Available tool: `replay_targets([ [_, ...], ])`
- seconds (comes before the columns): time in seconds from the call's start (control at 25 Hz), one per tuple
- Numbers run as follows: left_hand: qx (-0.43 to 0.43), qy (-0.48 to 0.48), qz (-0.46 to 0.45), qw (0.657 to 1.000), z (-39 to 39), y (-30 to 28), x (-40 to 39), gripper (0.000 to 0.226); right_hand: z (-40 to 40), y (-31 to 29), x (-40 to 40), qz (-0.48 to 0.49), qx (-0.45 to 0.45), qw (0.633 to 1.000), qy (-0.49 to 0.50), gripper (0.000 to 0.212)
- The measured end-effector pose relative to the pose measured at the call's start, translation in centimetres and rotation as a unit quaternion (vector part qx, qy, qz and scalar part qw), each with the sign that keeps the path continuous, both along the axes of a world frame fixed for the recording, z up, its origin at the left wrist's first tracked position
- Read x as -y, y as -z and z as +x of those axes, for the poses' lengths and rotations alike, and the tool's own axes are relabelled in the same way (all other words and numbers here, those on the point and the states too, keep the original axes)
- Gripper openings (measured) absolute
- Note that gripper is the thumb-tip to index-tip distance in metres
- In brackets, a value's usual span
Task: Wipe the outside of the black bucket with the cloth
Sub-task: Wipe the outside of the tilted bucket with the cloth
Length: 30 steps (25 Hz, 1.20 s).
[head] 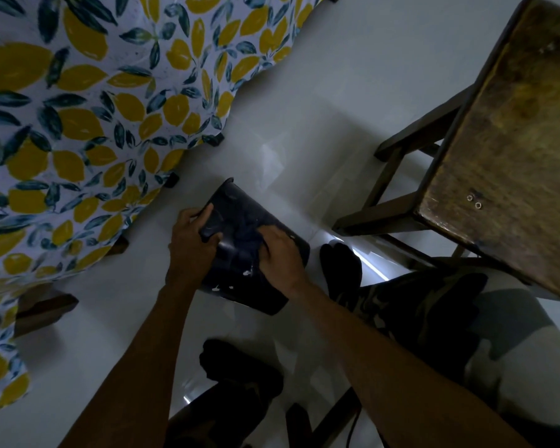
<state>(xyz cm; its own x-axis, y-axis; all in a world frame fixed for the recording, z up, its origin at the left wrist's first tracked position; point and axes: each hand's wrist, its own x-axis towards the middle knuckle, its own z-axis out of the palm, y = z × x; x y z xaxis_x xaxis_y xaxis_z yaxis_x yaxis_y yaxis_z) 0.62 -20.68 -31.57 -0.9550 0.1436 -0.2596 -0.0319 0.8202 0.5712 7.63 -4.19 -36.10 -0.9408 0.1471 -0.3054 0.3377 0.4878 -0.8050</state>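
Black plastic bucket [240,250] lies tipped on pale floor, long axis running up-left w/ rim end nearer body; left hand [191,244] grips its left wall, right hand [280,253] presses dark cloth [243,236] flat on upturned side.

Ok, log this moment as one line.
step: wiping bucket side | left hand: grips bucket | right hand: presses cloth on bucket | bucket: on its side, floor

Head camera looks steeply down, close above the floor [304,92].
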Motion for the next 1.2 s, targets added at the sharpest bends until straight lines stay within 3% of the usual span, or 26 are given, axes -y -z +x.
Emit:
replay_targets([
  [0.16, 0.009, -0.007, 0.001, 1.0, 0.0, -0.3, -0.3, 0.062, -0.1, -1.3, -1.3, -0.086, 0.053, 0.992, -0.074, 0.037],
  [0.36, 0.02, -0.002, 0.001, 1.0, 0.0, -0.4, -0.6, 0.063, -3.7, -0.5, -2.2, 0.008, -0.002, 0.999, 0.043, 0.043],
  [0.52, 0.028, -0.015, 0.005, 0.999, -0.6, 0.0, -0.8, 0.062, -4.6, -1.0, 0.5, 0.028, -0.014, 0.999, -0.031, 0.038],
  [0.68, 0.04, -0.027, -0.009, 0.999, -1.4, 0.5, -0.9, 0.061, 0.9, -0.8, 1.3, 0.073, -0.064, 0.989, -0.109, 0.047],
  [0.88, 0.056, -0.025, -0.028, 0.998, -1.5, 0.4, -1.3, 0.063, 5.8, 0.1, 0.9, 0.129, -0.085, 0.969, -0.191, 0.037],
  [1.0, 0.057, -0.02, -0.045, 0.997, -1.2, 1.1, -1.3, 0.064, 7.7, 0.2, -0.2, 0.136, -0.081, 0.976, -0.151, 0.039],
  [1.2, 0.058, -0.031, -0.045, 0.997, -1.1, 1.6, -1.0, 0.062, 5.4, -0.4, -0.5, 0.106, 0.022, 0.994, 0.014, 0.05],
])
